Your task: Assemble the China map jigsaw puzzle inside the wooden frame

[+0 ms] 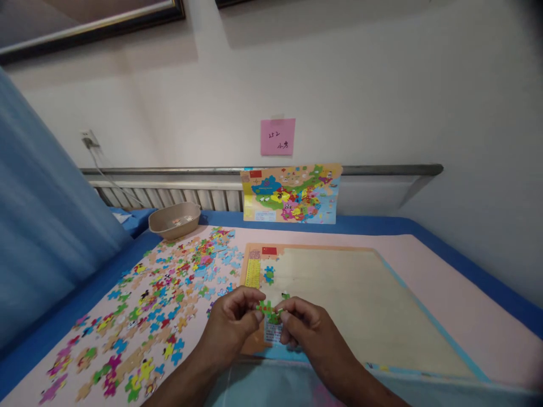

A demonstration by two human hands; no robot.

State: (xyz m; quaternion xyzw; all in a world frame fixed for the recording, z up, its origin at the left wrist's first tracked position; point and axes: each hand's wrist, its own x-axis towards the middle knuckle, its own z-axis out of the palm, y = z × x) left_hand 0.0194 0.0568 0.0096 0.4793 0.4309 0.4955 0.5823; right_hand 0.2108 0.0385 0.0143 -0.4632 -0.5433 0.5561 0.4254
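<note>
Green jigsaw pieces with red spots [266,307] are held up between my two hands, over the lower left of the puzzle board [331,299]. My left hand [231,316] pinches them from the left with thumb and forefinger. From the right, my right hand [311,328] has its fingers closed on a green piece at the other side; whether the pieces are interlocked I cannot tell. Just behind the fingers a small green piece [285,295] shows on the board. A blue and green piece [269,275] lies higher up, beside the printed yellow strip.
Many loose jigsaw pieces [165,294] spread over the pink sheet on the left. A beige basin [175,220] with a few pieces stands at the back left. The map picture [292,194] leans on the wall rail [382,169]. A blue curtain [42,226] hangs at the left.
</note>
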